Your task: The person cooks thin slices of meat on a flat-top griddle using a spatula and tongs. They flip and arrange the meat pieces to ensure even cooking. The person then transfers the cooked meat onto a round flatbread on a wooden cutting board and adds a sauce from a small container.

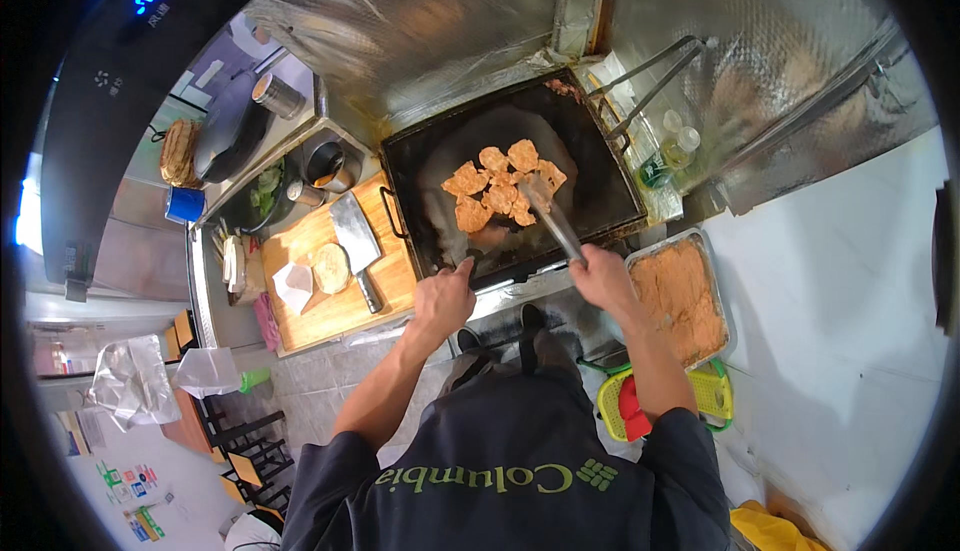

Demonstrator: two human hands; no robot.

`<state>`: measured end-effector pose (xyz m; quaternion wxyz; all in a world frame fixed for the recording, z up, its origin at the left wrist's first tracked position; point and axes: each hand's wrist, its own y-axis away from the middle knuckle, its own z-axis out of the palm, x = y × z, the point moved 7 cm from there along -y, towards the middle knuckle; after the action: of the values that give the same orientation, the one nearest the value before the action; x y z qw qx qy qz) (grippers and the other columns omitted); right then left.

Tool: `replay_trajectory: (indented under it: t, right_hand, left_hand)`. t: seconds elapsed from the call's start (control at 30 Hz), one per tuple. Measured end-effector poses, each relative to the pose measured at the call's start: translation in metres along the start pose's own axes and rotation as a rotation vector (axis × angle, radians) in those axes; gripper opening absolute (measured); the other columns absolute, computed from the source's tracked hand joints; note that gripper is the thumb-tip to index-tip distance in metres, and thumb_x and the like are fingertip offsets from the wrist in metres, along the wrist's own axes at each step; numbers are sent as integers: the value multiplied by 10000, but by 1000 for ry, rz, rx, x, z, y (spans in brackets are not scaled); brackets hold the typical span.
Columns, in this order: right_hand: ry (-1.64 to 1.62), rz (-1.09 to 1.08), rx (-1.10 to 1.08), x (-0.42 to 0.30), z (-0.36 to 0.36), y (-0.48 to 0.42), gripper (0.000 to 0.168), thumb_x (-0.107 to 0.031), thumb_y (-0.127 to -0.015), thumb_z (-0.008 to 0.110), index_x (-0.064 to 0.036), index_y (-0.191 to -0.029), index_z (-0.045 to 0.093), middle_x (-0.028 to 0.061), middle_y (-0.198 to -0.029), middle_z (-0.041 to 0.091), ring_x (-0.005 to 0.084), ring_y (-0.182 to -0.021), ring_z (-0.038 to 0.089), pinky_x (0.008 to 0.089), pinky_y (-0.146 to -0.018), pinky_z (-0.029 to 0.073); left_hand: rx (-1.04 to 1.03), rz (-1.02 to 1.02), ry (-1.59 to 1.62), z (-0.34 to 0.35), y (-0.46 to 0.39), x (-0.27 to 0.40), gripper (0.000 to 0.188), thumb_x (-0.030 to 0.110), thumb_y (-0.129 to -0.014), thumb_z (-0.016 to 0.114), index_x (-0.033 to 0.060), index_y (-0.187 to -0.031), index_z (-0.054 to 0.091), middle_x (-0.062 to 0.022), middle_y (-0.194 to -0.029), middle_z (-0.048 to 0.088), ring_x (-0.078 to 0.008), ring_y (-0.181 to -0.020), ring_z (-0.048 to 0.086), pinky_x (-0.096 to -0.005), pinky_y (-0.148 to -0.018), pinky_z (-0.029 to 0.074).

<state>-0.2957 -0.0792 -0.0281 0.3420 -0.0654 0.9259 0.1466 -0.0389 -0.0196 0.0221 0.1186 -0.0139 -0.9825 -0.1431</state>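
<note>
My right hand [602, 278] grips the handle end of a metal cooking utensil [559, 227]. Motion blur hides whether this is tongs or a turner. Its far end touches the orange-coated meat pieces [501, 197], several of which lie grouped on the black flat griddle [600, 168]. At the griddle's front left edge is my left hand [444, 299], its index finger extended and the other fingers curled. A dark patch at that fingertip is unclear, and whether the hand holds anything is hidden.
Left of the griddle, a wooden board [401, 266] bears a cleaver [355, 234], a round flatbread [331, 268] and a white paper pouch [292, 286]. A tray of orange-coated meat [675, 296] stands at right, near long tongs [651, 74] and an oil bottle [670, 158].
</note>
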Motion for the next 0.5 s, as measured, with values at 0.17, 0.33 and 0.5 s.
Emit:
replay_trajectory:
  t: [0.17, 0.33, 0.5]
  right_hand:
    - [-316, 233, -490, -12, 70, 0, 252, -237, -838, 546, 6, -832, 613, 246, -761, 629, 439, -780, 608, 482, -709, 490]
    - [-41, -210, -82, -46, 66, 0, 213, -201, -847, 558, -3, -772, 581, 193, -694, 635, 353, -681, 646, 471, -611, 490]
    - [262, -360, -40, -57, 57, 8, 153, -170, -833, 547, -24, -812, 590, 162, -707, 645, 340, -676, 654, 467, -619, 520]
  left_hand:
    - [-77, 36, -2, -17, 23, -11, 499, 153, -753, 581, 112, -1250, 581, -207, -848, 659, -374, -761, 650, -465, -692, 522]
    - [21, -130, 36, -23, 45, -49, 452, 216, -785, 623, 149, -1232, 612, -189, -861, 654, -357, -794, 651, -448, -712, 515]
    - [157, -192, 97, -28, 54, -71, 448, 188, -776, 659, 138, -1219, 614, -185, -850, 652, -364, -798, 647, -452, -701, 512]
